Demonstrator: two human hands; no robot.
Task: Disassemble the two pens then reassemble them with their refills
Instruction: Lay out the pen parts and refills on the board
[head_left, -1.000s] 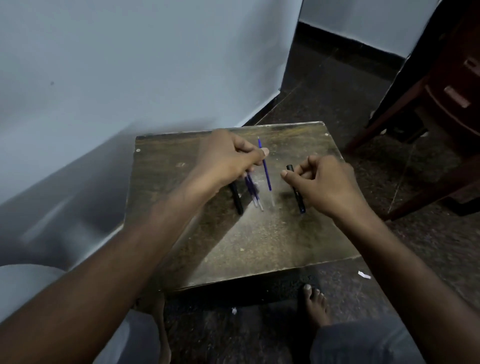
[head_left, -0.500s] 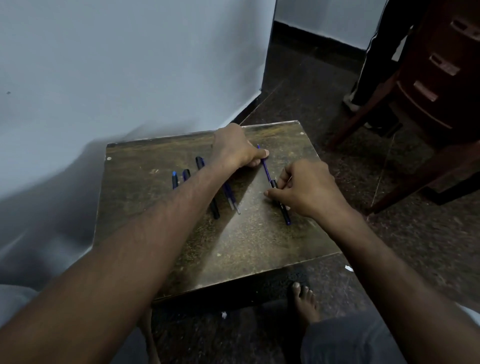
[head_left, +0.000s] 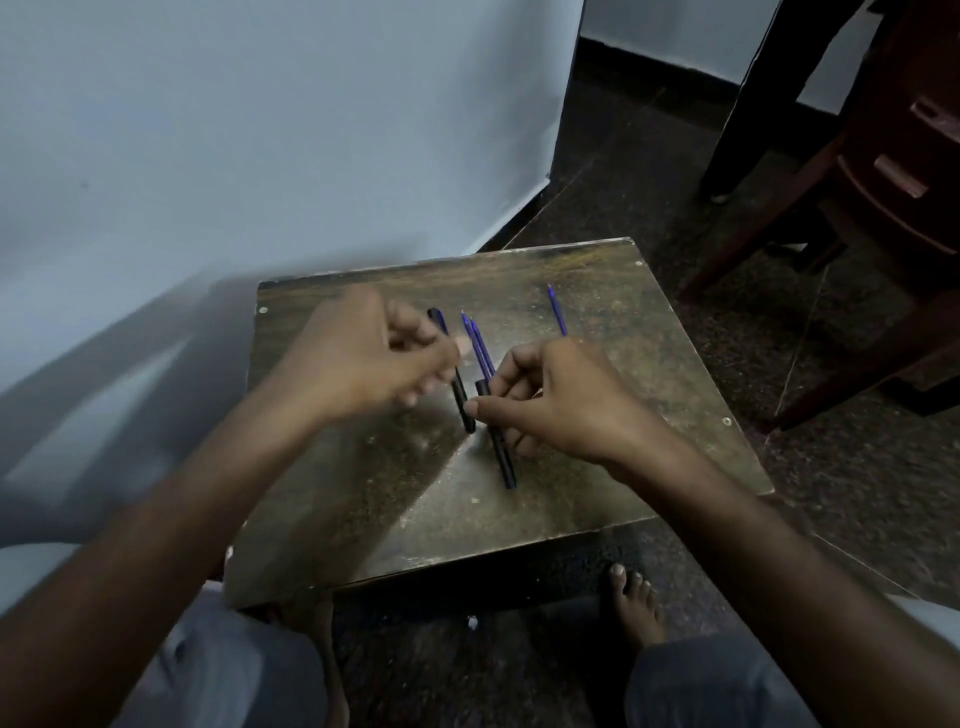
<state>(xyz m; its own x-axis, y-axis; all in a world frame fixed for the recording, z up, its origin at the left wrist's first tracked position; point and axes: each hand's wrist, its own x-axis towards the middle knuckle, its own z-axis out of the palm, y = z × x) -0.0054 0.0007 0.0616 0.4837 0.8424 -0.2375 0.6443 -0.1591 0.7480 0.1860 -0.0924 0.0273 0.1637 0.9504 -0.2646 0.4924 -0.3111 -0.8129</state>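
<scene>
While both hands worked low over the desk (head_left: 571, 493), I judged the job to be somewhere in its middle, with the pens apart and not yet back together. Nearest me, a black barrel (head_left: 503, 457) lay slanted on the desk, its near end free and its far end under the right hand (head_left: 566, 410). That hand's grip was pinched together on the barrel's upper part, thumb and forefinger closed around it.

Just to the left, a second black barrel (head_left: 461, 400) ran away from me, partly covered by the left hand (head_left: 363, 364). The left hand was blurred, so I could not tell whether its fingers were clamped on that barrel or only curled above it.

Between the 2 hands, 2 thin blue refills (head_left: 479, 345) lay close together, pointing away from me, their near ends hidden behind the right hand's fingers. Whether one was already entering the barrel under that hand I could not make out. Farther off, towards the desk's far right, 1 more blue refill (head_left: 557, 309) lay alone, well apart from the rest.

From this I took the stripping down as largely done. Left to do, in my judgement: slide a refill into each barrel and close both pens up. No caps or tips were clear enough to name.
</scene>
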